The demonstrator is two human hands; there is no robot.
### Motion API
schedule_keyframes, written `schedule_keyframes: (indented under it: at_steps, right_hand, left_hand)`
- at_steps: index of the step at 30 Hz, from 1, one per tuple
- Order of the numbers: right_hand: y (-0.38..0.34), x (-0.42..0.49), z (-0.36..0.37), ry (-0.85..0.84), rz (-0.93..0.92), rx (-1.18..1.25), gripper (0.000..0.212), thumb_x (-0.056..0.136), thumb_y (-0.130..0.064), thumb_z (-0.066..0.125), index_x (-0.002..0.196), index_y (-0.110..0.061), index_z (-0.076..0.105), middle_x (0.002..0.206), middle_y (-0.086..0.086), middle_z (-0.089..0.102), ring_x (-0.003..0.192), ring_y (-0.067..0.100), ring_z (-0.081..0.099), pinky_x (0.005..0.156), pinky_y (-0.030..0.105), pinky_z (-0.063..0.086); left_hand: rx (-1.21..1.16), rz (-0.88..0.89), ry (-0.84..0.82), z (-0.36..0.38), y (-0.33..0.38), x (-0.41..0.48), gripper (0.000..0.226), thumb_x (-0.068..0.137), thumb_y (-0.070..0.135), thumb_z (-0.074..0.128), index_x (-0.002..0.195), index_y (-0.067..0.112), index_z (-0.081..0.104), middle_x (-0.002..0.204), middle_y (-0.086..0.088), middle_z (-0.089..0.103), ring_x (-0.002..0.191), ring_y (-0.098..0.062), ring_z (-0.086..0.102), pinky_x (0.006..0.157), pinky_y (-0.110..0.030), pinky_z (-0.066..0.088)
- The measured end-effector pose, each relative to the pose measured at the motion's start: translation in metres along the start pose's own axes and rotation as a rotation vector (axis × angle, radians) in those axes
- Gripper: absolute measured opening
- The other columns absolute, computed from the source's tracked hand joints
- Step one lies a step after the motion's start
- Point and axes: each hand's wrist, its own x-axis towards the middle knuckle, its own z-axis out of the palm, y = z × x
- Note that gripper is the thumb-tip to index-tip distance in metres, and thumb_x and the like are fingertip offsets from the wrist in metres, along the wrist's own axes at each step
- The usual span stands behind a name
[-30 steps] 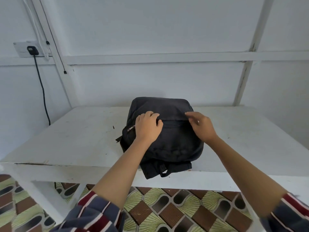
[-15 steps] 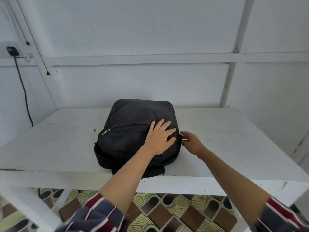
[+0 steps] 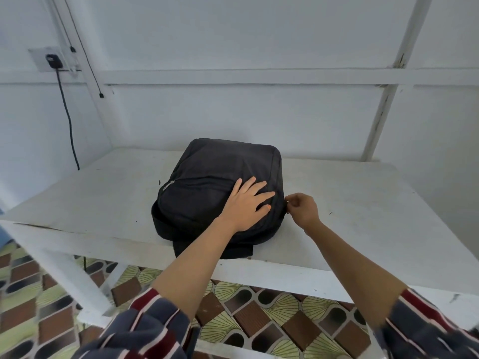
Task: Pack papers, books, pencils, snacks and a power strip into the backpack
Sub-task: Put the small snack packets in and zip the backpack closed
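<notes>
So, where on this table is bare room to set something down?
Bare table left of the backpack, and right of the right hand. Crowded: the middle, where the left hand presses the backpack.

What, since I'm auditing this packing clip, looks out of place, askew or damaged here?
Little stands out. The backpack lies flat on the table, but its lower strap hangs over the front edge. A dark crack runs along the table's front left edge, like split paint. Nothing looks spilled.
</notes>
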Motion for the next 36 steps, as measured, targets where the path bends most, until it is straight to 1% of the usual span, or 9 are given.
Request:
schedule_keyframes:
  at_steps: [4,8,12,18,21,25,29,32,36]
  right_hand:
    - [0.001,-0.007,-0.003,0.022,-0.101,-0.161,0.012,0.091,-0.003,0.055,0.099,0.001,0.061,0.096,0.015,0.065,0.078,0.021,0.055,0.071,0.023,0.042]
    - [0.001,-0.019,-0.007,0.004,-0.243,-0.262,0.008,0.090,0.000,0.052,0.093,0.002,0.059,0.085,0.015,0.063,0.071,0.021,0.052,0.064,0.022,0.041]
    - [-0.002,-0.044,-0.002,-0.046,-0.370,-0.285,0.006,0.082,0.005,0.055,0.080,0.000,0.056,0.068,0.006,0.052,0.060,0.019,0.045,0.052,0.015,0.033]
    - [-0.009,-0.058,-0.009,-0.038,-0.319,-0.207,0.019,0.077,0.006,0.059,0.073,-0.010,0.050,0.062,-0.001,0.050,0.054,0.012,0.043,0.052,0.012,0.034]
    - [-0.009,-0.060,-0.017,-0.025,-0.280,-0.227,0.024,0.078,0.005,0.060,0.069,-0.013,0.048,0.064,0.001,0.050,0.057,0.014,0.044,0.053,0.012,0.034]
    - [-0.018,-0.073,-0.014,-0.146,-0.293,-0.317,0.030,0.076,0.006,0.061,0.063,-0.014,0.044,0.060,-0.001,0.046,0.055,0.013,0.041,0.052,0.012,0.033]
    - [-0.029,-0.086,-0.009,-0.254,-0.332,-0.175,0.033,0.069,0.011,0.062,0.058,-0.014,0.043,0.061,0.007,0.050,0.057,0.019,0.045,0.059,0.027,0.040]
    - [-0.033,-0.090,-0.011,-0.262,-0.288,0.008,0.032,0.069,0.014,0.064,0.059,-0.010,0.047,0.060,0.010,0.057,0.056,0.021,0.055,0.059,0.031,0.048]
    - [-0.038,-0.093,-0.012,-0.268,-0.180,0.209,0.028,0.077,0.009,0.067,0.064,-0.008,0.049,0.059,0.011,0.062,0.052,0.011,0.062,0.056,0.021,0.052]
  left_hand:
    - [-0.009,-0.008,0.005,0.002,0.000,-0.001,0.044,0.100,0.037,0.034,0.143,0.031,0.035,0.155,0.004,0.023,0.145,-0.019,0.008,0.116,-0.039,-0.006]
    - [0.002,-0.011,0.009,0.002,-0.001,-0.001,0.044,0.100,0.037,0.033,0.143,0.031,0.034,0.155,0.004,0.024,0.145,-0.019,0.009,0.116,-0.039,-0.005]
    - [-0.008,-0.017,-0.009,0.000,0.000,-0.002,0.044,0.100,0.036,0.033,0.143,0.031,0.034,0.155,0.003,0.024,0.145,-0.020,0.009,0.116,-0.039,-0.004]
    - [-0.016,-0.012,-0.094,-0.008,0.006,-0.004,0.041,0.101,0.037,0.032,0.141,0.031,0.039,0.157,0.000,0.016,0.145,-0.023,0.003,0.116,-0.045,-0.003]
    - [-0.035,0.004,-0.124,-0.010,0.010,-0.008,0.041,0.099,0.039,0.035,0.138,0.031,0.043,0.158,-0.002,0.011,0.146,-0.024,-0.001,0.116,-0.047,-0.003]
    - [-0.044,0.031,-0.144,-0.011,0.006,-0.013,0.042,0.099,0.040,0.036,0.139,0.031,0.042,0.158,-0.003,0.007,0.146,-0.025,-0.003,0.116,-0.046,-0.003]
    - [-0.179,0.089,-0.150,-0.016,0.004,-0.022,0.037,0.101,0.032,0.035,0.135,0.027,0.049,0.158,-0.003,0.012,0.146,-0.025,-0.002,0.117,-0.045,0.001]
    - [-0.435,0.109,-0.065,-0.018,0.000,-0.037,0.032,0.098,0.019,0.044,0.126,0.018,0.059,0.152,-0.002,0.032,0.144,-0.020,0.017,0.116,-0.034,0.014]
    - [-0.256,0.209,-0.032,-0.014,-0.001,-0.047,0.039,0.084,0.031,0.064,0.122,0.020,0.063,0.149,-0.003,0.037,0.138,-0.021,0.030,0.113,-0.036,0.025]
